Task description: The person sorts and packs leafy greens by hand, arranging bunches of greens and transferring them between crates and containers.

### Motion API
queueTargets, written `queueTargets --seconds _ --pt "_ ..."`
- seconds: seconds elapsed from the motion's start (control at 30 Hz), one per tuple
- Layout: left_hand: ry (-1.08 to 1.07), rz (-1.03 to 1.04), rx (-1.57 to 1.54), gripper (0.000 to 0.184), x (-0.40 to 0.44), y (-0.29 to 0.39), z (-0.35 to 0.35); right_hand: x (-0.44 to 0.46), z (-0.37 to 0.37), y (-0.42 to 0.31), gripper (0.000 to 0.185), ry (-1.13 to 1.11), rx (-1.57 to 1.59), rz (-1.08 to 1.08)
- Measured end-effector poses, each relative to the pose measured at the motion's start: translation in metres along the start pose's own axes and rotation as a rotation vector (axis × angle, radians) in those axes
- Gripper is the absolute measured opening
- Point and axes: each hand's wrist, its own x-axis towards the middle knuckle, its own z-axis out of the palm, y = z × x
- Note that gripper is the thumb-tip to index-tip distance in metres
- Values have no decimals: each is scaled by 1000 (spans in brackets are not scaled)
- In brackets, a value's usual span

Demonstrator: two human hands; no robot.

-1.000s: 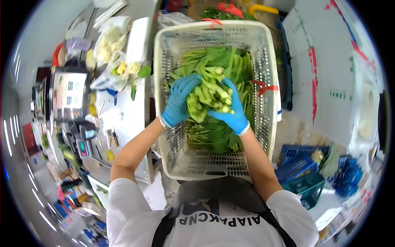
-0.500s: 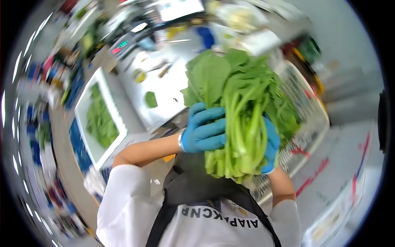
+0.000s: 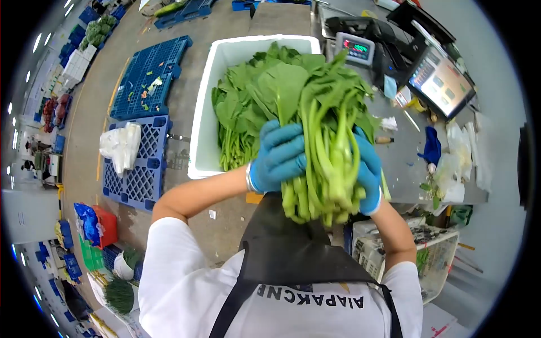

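Observation:
Between my two gloved hands is a large bunch of leafy greens (image 3: 329,132), its thick pale-green stems toward my body and its broad leaves pointing away. My left hand (image 3: 280,158) wears a blue glove and presses on the left side of the stems. Gripping the right side is my right hand (image 3: 368,169), also in a blue glove and partly hidden behind the stems. Just beyond the bunch, a white foam box (image 3: 198,129) holds more of the same greens (image 3: 231,107); the held leaves overlap its right part in view.
A steel table (image 3: 403,169) on the right carries a scale display (image 3: 355,49), a touchscreen (image 3: 441,81) and a blue cloth (image 3: 431,146). Below it stands a white plastic crate (image 3: 445,265). Blue pallets (image 3: 149,79) lie on the floor at left, one bearing white plastic bags (image 3: 121,146).
My view and body have turned left, from the table and crate toward the foam box. The bunch has stayed in both hands and is now in front of the box.

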Motion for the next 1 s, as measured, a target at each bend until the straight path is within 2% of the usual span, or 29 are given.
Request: queueTargets --seconds 0.07,0.13,0.2,0.27,0.3,0.33,0.4,0.47,0.5,0.57,0.6,0.63,0.67,0.7,0.8,0.87,0.9,0.97,1.0 --pt "51 -26 -4 49 -10 -58 -20 50 31 34 34 -66 128 122" --pt "49 34 -15 53 -25 -124 -30 83 54 85 38 -143 197 265" --pt "-80 48 36 54 -39 -183 -45 98 71 145 49 -206 -89 -25" --pt "-522 68 222 59 -62 -242 -61 117 86 189 60 -276 -378 -276" --pt "-766 75 337 63 -88 -268 -69 117 92 207 62 -446 -555 -195" --pt "-987 -3 349 66 -88 -273 -82 110 101 228 63 -614 -730 -116" --pt "-1189 45 508 70 -156 -303 -95 60 122 275 67 -1001 -790 106" --pt "-1227 -240 489 56 -158 -284 -99 31 128 275 59 -960 -735 88" --pt "-1237 -378 488 50 -152 -274 -101 29 128 272 58 -976 -664 203" --pt "-926 -717 308 46 -137 -254 -93 33 128 265 58 -995 -521 432" --pt "-757 -878 220 44 -132 -245 -86 39 127 263 54 -841 -471 538" --pt "-574 -916 175 35 -134 -237 -76 44 126 258 50 -689 -420 638" --pt "-498 -986 164 33 -136 -231 -64 51 125 255 47 -536 -367 736" --pt "-422 -1056 158 31 -139 -225 -50 67 127 254 46 -400 -400 675" --pt "-286 -1155 227 27 -155 -225 -2 82 158 309 43 -533 -568 454" --pt "-362 -1135 320 48 -166 -238 21 63 182 357 38 -684 -724 403" --pt "-383 -1131 474 58 -162 -242 29 56 191 372 35 -758 -800 373" --pt "-420 -1111 776 78 -155 -253 37 60 180 374 28 -689 -753 348" --pt "-468 -1201 691 86 -161 -261 37 59 171 373 26 -658 -721 350"
